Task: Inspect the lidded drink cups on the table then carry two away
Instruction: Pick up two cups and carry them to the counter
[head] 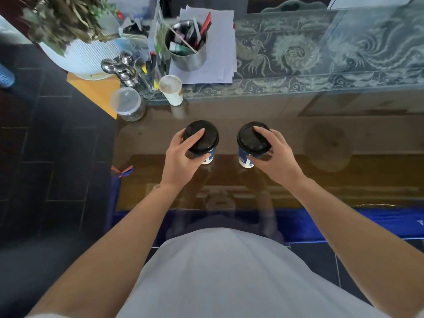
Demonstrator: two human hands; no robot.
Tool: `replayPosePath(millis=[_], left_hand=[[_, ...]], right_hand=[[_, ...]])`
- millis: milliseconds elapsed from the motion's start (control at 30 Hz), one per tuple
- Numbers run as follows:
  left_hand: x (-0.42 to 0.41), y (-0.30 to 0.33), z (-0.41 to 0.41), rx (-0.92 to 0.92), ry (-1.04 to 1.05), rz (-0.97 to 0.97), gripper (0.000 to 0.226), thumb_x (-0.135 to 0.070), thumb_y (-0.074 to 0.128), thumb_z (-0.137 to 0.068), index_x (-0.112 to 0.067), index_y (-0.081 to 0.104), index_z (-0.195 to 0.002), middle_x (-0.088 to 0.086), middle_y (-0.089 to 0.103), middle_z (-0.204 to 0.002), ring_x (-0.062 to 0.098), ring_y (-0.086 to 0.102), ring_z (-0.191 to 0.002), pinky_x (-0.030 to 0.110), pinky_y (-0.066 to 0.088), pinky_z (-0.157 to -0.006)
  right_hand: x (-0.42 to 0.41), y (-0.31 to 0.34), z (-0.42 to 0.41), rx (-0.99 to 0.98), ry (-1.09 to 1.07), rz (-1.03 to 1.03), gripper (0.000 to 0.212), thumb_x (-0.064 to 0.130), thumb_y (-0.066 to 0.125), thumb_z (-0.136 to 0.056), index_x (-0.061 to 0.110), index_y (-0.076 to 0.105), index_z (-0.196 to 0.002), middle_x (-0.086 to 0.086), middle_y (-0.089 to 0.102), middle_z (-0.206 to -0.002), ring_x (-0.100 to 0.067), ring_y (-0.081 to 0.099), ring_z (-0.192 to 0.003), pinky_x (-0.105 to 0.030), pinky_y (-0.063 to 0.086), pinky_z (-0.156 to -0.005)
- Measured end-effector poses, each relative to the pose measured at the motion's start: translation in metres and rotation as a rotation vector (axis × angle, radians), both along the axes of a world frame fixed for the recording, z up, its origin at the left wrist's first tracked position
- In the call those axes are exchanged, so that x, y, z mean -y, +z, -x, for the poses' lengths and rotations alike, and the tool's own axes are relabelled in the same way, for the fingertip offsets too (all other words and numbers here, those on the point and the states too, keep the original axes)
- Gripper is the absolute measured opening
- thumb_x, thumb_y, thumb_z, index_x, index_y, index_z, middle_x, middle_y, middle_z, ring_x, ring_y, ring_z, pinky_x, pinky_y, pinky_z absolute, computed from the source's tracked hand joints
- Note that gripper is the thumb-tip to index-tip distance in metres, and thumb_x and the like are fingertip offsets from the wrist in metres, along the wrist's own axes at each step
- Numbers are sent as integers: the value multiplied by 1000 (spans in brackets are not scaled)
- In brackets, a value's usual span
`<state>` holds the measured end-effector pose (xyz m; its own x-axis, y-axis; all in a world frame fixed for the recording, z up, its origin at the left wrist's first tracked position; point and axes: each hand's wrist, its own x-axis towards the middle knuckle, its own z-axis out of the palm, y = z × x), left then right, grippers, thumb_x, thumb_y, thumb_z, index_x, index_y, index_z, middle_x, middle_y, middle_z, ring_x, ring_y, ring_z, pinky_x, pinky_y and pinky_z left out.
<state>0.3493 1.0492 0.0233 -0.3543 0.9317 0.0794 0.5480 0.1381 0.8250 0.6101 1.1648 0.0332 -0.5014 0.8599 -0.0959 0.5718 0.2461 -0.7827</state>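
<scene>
I count two black-lidded cups: my left hand (181, 154) grips one cup (202, 138), my right hand (274, 152) the other cup (252, 141), fingers curled round both.

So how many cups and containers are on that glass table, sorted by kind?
Black-lidded paper cups: 2, the left cup held by the left hand and the right cup held by the right hand
White paper cup: 1
Clear plastic container: 1
Metal pen holder: 1
Total: 5
</scene>
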Motion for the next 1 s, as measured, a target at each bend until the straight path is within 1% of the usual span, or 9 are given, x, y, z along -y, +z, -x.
replayPosePath(millis=[233, 367, 500, 600, 633, 700, 767, 900, 1000], left_hand=[[4, -2, -2, -44, 2, 20, 68, -9, 87, -82, -25, 62, -143, 12, 55, -144, 28, 53, -136, 50, 51, -110], [4, 4, -4, -73, 16, 51, 66, -12, 87, -83, -24, 63, -143, 12, 59, -142, 27, 56, -132, 34, 48, -112], [7, 5, -6, -74, 14, 57, 65, -11, 86, -85, -25, 61, -144, 11, 58, -144, 26, 55, -133, 32, 46, -113], [10, 3, -8, -84, 16, 40, 64, -10, 85, -85, -24, 62, -144, 12, 51, -148, 25, 51, -136, 26, 43, -117], [11, 2, -9, -83, 17, 33, 64, -10, 85, -85, -23, 62, -143, 12, 48, -149, 25, 50, -137, 28, 45, -117], [11, 0, -9, -82, 20, 25, 65, -9, 86, -85, -23, 62, -143, 13, 45, -151, 28, 51, -138, 43, 51, -113], [11, -1, -11, -91, 27, 23, 64, -9, 85, -85, -22, 62, -144, 14, 43, -151, 30, 52, -137, 49, 54, -108], [14, 0, -13, -107, 32, 30, 66, -10, 85, -86, -23, 60, -146, 15, 38, -157, 31, 52, -138, 52, 53, -109], [17, 5, -15, -117, 41, 62, 74, -17, 86, -85, -27, 54, -151, 14, 32, -164, 31, 51, -141, 47, 46, -116]], right_hand=[[-2, -6, 2, -24, 13, -62, 76, 21, 86, -80, 29, 47, -145, -4, 44, -149, -27, 48, -136, -51, 49, -108], [-4, -7, 4, -24, 8, -64, 75, 20, 85, -82, 29, 47, -145, -4, 43, -151, -27, 46, -138, -50, 49, -109], [-4, -9, -1, -20, -3, -63, 74, 23, 85, -82, 32, 47, -145, -3, 42, -152, -27, 45, -140, -50, 48, -110], [-2, -10, -6, -9, 0, -71, 75, 23, 84, -82, 32, 46, -146, -3, 40, -153, -27, 45, -140, -50, 48, -110], [-1, -10, -8, -8, 2, -78, 75, 22, 84, -82, 31, 46, -147, -4, 40, -153, -27, 44, -141, -50, 48, -110], [1, -8, -9, -7, 4, -90, 75, 20, 83, -83, 29, 46, -148, -5, 39, -154, -27, 44, -141, -50, 48, -110], [3, -6, -9, 5, 2, -104, 75, 19, 83, -83, 26, 47, -148, -7, 39, -153, -27, 44, -140, -49, 47, -111], [2, -3, -9, 43, 7, -151, 75, 21, 84, -82, 23, 48, -148, -6, 38, -156, -25, 44, -140, -40, 44, -115], [2, 0, -13, 68, 21, -162, 80, 26, 86, -81, 25, 46, -151, -5, 32, -161, -24, 41, -144, -34, 41, -113]])
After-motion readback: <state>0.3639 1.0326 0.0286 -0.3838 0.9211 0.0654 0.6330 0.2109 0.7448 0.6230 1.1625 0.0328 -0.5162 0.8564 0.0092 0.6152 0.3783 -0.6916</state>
